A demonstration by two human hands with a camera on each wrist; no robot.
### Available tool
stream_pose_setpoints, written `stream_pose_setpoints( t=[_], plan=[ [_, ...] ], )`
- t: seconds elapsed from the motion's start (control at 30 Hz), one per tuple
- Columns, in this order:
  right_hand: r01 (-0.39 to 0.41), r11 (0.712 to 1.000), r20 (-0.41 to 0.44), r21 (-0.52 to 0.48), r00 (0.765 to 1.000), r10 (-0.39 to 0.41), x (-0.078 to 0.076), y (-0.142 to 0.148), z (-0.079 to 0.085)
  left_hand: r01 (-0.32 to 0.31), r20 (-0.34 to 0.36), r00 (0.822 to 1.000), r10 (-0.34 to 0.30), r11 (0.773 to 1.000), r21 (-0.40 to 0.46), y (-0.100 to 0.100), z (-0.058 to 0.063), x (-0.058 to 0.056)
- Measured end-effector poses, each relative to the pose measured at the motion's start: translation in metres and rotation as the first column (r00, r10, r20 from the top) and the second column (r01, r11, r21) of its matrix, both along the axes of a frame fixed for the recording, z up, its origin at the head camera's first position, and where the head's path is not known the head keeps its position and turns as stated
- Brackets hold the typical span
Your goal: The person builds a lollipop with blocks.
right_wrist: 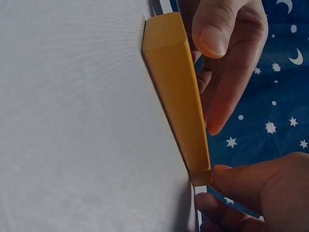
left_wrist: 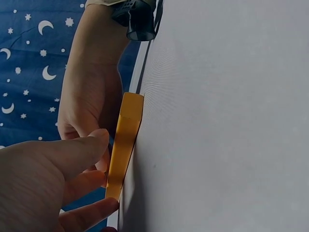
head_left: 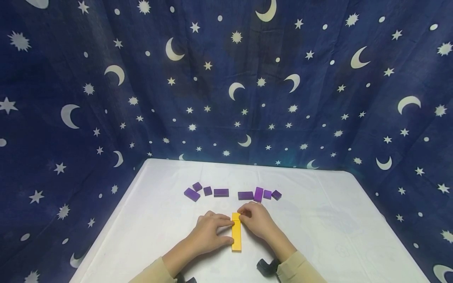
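A long yellow block (head_left: 236, 237) lies lengthwise on the table, with a small yellow block (head_left: 236, 216) against its far end. From the left, my left hand (head_left: 210, 232) reaches in with thumb and fingers spread, their tips at the long block's left side. On the other side, my right hand (head_left: 260, 222) has its thumb at the small block's right side and its index finger bent around the far corner. The right wrist view shows this thumb right at the small block (right_wrist: 201, 178), with the seam between both blocks beside it.
Beyond the hands, several purple blocks lie in two loose groups, one with a tilted oblong block (head_left: 192, 194) at left, one with an upright-looking oblong block (head_left: 258, 194) at right. A white cloth covers the table (head_left: 325, 236); a dark star-and-moon curtain (head_left: 226, 78) surrounds it.
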State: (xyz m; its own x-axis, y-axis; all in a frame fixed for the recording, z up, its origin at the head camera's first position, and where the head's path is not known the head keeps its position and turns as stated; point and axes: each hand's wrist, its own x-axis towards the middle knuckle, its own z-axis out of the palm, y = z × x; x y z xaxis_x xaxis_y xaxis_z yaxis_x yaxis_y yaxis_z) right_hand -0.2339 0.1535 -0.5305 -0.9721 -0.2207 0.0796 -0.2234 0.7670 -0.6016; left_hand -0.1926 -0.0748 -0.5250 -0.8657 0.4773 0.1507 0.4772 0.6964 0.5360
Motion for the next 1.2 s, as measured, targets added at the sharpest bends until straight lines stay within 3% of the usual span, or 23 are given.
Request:
stream_pose_setpoints(
  t=[0.57,1.2],
  plan=[
    [0.075,0.997,-0.024,-0.001,0.997,-0.075,-0.007,0.008,0.006,-0.002,-0.052,0.999,-0.001,0.998,-0.067,0.004,-0.004,-0.005],
    [0.162,0.987,-0.038,-0.017,0.986,-0.163,-0.029,0.021,0.010,0.001,-0.039,0.999,-0.003,0.998,-0.070,0.005,-0.005,-0.006]
  ],
)
